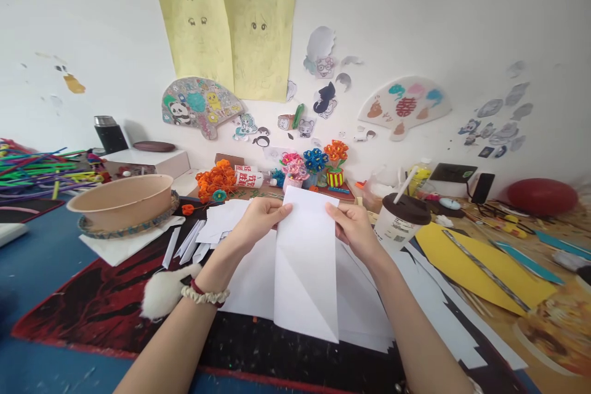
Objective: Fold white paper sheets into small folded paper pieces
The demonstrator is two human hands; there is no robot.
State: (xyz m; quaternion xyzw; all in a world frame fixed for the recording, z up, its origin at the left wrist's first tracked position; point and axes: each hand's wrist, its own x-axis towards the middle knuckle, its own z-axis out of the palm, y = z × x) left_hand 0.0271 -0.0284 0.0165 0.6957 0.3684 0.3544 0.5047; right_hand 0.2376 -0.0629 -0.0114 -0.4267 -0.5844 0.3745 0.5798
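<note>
A folded sheet of white paper [307, 265] is held up in front of me, longer than it is wide, with a diagonal crease across its lower half. My left hand [261, 220] pinches its upper left edge, thumb in front and fingers behind. The upper right edge is gripped the same way by my right hand [353, 228]. More white sheets [252, 289] lie flat on the dark red and black mat [92, 301] beneath. Left of them are folded white paper strips [187, 243] and a fluffy white piece [161, 292].
A beige basin [122, 200] stands at left. A lidded cup with a straw [401, 218] is close to my right hand. Yellow card [484, 265] lies at right. Along the wall are orange flowers [217, 180] and a striped flower pot [335, 178].
</note>
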